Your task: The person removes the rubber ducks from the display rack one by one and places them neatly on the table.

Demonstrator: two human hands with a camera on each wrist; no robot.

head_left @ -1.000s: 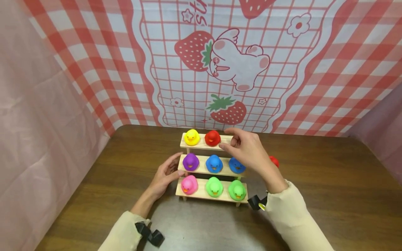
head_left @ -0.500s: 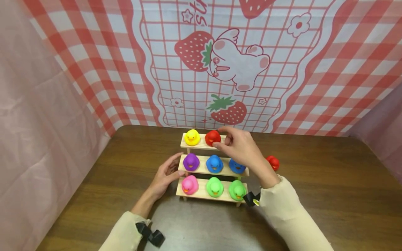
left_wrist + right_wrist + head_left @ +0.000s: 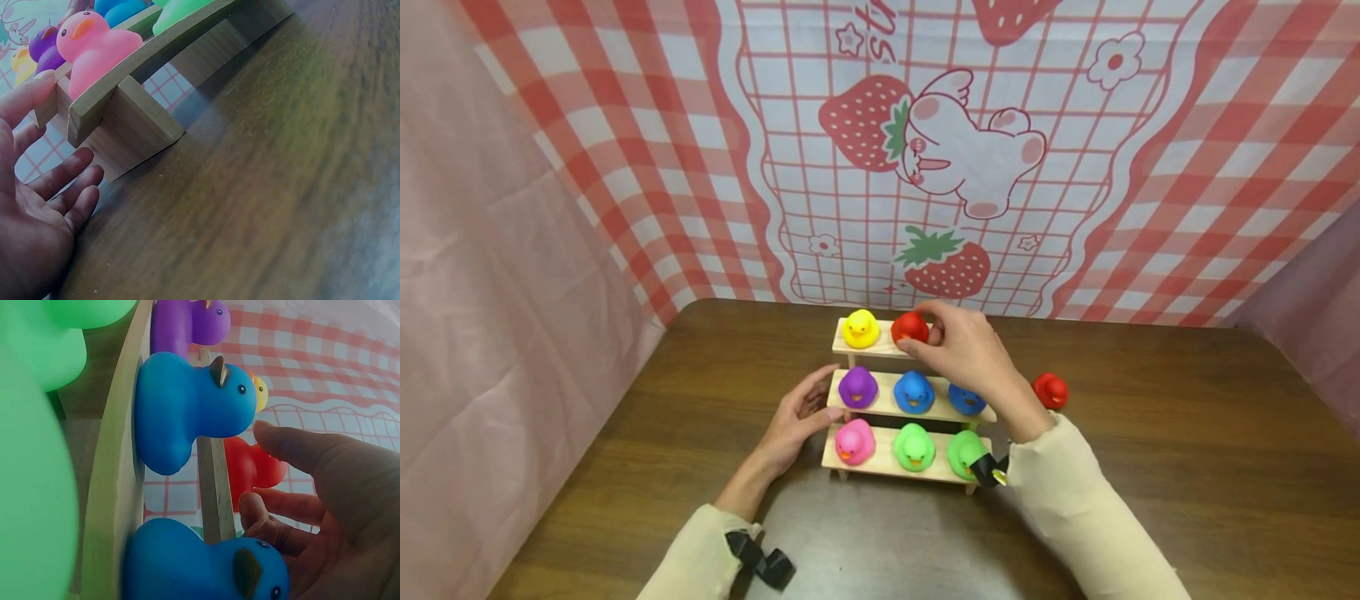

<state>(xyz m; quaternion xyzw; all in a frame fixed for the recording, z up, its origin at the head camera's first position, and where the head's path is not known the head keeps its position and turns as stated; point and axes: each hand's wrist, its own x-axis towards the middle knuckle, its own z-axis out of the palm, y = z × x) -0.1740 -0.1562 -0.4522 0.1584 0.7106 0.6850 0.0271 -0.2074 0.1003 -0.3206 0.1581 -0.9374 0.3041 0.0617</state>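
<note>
While red duck (image 3: 906,324) atop rack (image 3: 883,453) is clasped by right hand (image 3: 962,346), rack's left end, pinched by left hand (image 3: 790,422), is best braced.

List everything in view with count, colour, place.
Wooden rack: 1, pale, on table
Upper ducks: 2 visible, yellow and red, top tier
Middle ducks: 3, purple and two blue, middle tier
Lower ducks: 3, pink and two green, bottom tier
Loose duck: 1, red, table, right of rack
Table: 1, brown, under the rack
Patterned cloth: 1, red and white, behind table
Curtains: 2, pinkish, either side
Wrist devices: 2, black, at cuffs
Sleeves: 2, cream, both arms
Left hand: 1, at rack's left end
Right hand: 1, at upper red duck
</note>
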